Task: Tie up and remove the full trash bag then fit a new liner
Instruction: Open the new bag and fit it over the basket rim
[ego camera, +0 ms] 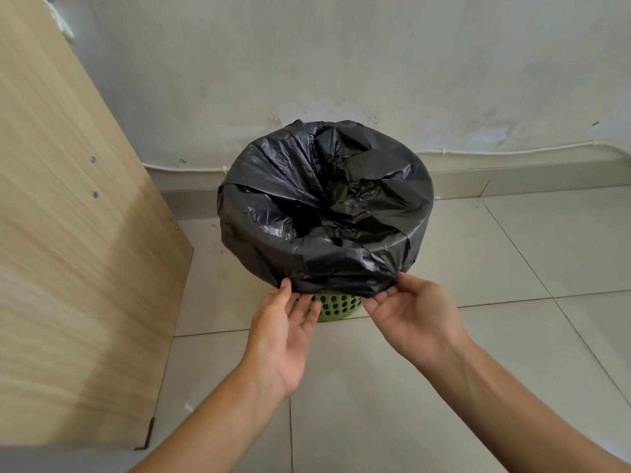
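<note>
On tiled floor (pixel 512 336) (by wall (pixel 307 63)): lined bin (pixel 336 306).

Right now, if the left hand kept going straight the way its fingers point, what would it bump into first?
Most likely the folded-over edge of the black trash bag, which the left hand already touches with its fingertips. Just behind sits the green bin, though depth is hard to judge.

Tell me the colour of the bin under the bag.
Green, with round holes; the bin shows in the head view.

Pale tiled floor (pixel 512 268), green perforated bin (pixel 336 307) and wooden cabinet panel (pixel 68 233) standing on it.
</note>
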